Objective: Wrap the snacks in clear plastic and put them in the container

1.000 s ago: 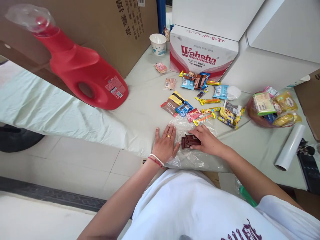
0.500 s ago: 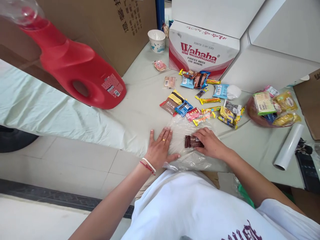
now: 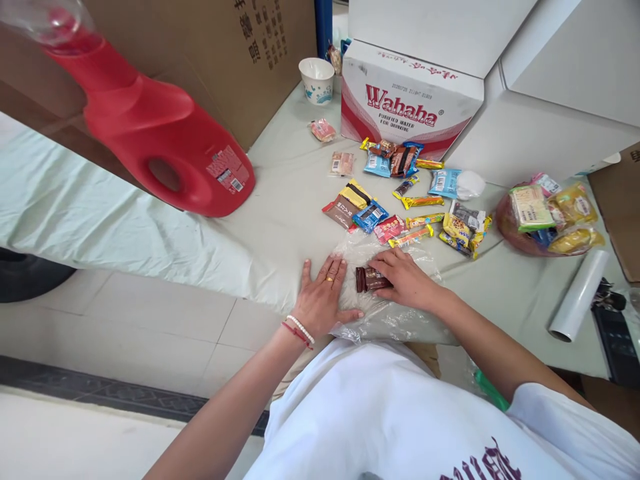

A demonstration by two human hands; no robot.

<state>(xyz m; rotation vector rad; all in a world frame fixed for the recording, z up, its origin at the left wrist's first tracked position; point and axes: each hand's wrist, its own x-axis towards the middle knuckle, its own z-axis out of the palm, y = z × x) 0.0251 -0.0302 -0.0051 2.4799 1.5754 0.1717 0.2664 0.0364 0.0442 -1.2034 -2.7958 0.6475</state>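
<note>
My left hand lies flat with its fingers spread, pressing on the left side of a sheet of clear plastic film near the table's front edge. My right hand grips a few dark brown wrapped snack bars on the film, its fingers over their right end. The exact number of bars is partly hidden by the fingers. Just beyond the film lie a red snack packet, a yellow-and-orange stick packet and a blue packet.
More wrapped snacks lie before a Wahaha carton. A large red jug and a paper cup stand at left and back. To the right are a snack-filled bowl, a white roll and a black phone-like object.
My right hand has slid the brown bars left across the film, closer to my left hand. The left hand stays flat in place.
</note>
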